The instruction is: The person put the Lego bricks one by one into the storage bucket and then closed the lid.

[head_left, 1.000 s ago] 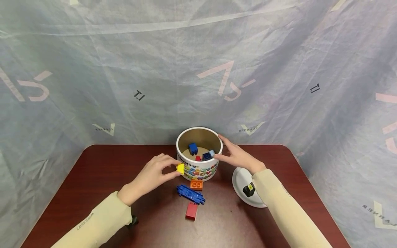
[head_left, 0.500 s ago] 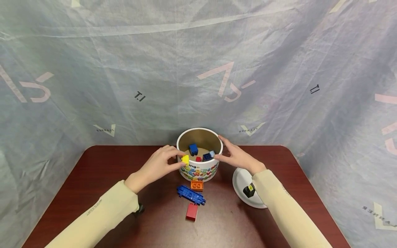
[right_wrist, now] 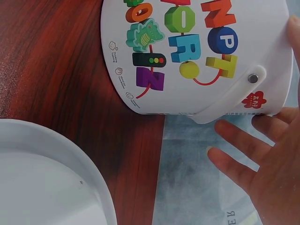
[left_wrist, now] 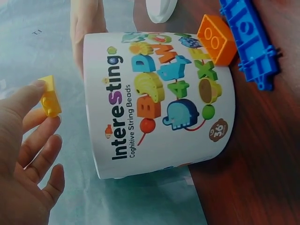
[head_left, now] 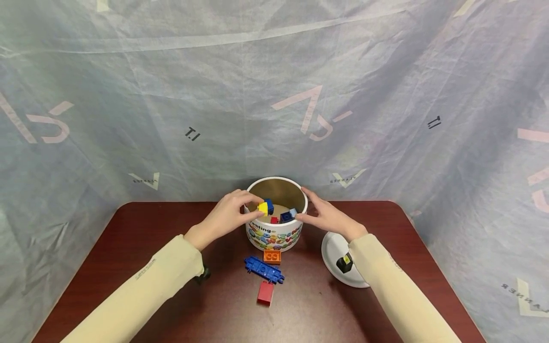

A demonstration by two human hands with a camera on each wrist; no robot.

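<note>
My left hand [head_left: 231, 213] pinches a small yellow toy brick [left_wrist: 50, 96] between thumb and fingertips, over the near left rim of a white round bucket [head_left: 274, 237]. Letters and pictures are printed on the bucket's side. My right hand [head_left: 330, 216] touches the bucket's right rim with thumb and fingers spread. In the right wrist view, several of its fingers [right_wrist: 241, 140] lie by the bucket's wall, near the white handle [right_wrist: 234, 98]. Inside the bucket are a blue brick [head_left: 269, 206], a dark blue brick [head_left: 286, 217], a light blue piece [head_left: 293, 212] and a red piece [head_left: 274, 220].
In front of the bucket lie an orange brick [head_left: 272, 257], a blue toy chassis [head_left: 264, 269] and a red brick [head_left: 265, 293]. A white round lid [head_left: 332, 257] rests on the brown table [head_left: 309, 314], partly under the right forearm. Grey cloth [head_left: 214, 95] hangs behind.
My left hand has lifted the yellow brick from beside the bucket's front left wall, up and rightward to over the rim. The right hand has stayed on the rim.
</note>
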